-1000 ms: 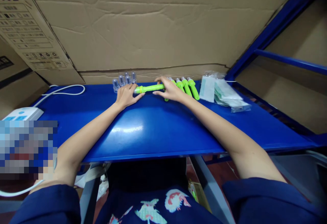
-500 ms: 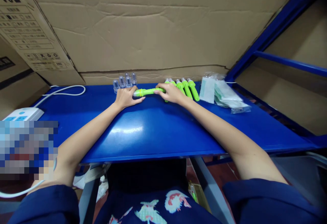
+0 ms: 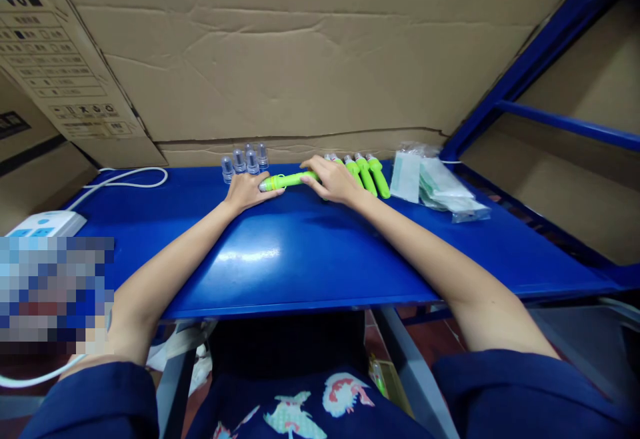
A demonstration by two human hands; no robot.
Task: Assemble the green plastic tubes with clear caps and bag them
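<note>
A slim lime-green handle (image 3: pixel 293 180) with a yellow ring and a clear or silvery tip is held level above the blue table. My left hand (image 3: pixel 245 190) closes round its tip end, thumb pointing along it. Fingers of my right hand (image 3: pixel 333 180) grip the other end, which they partly hide. Just behind my left hand, several clear domed caps (image 3: pixel 239 160) stand upright. More green handles (image 3: pixel 366 173) with silvery ends lie in a row beside my right hand, some of them hidden behind it.
Plastic-wrapped packets (image 3: pixel 440 182) lie at the back right of the blue table (image 3: pixel 310 259). A white power strip (image 3: pixel 47 225) with a looping cable sits at the left. Cardboard (image 3: pixel 310 79) walls off the back, and a blue metal frame (image 3: pixel 565 122) rises at the right.
My right hand has turned slightly and its fingers have shifted on the handle, covering more of the row behind. The handle has rolled a little; my left hand has barely moved.
</note>
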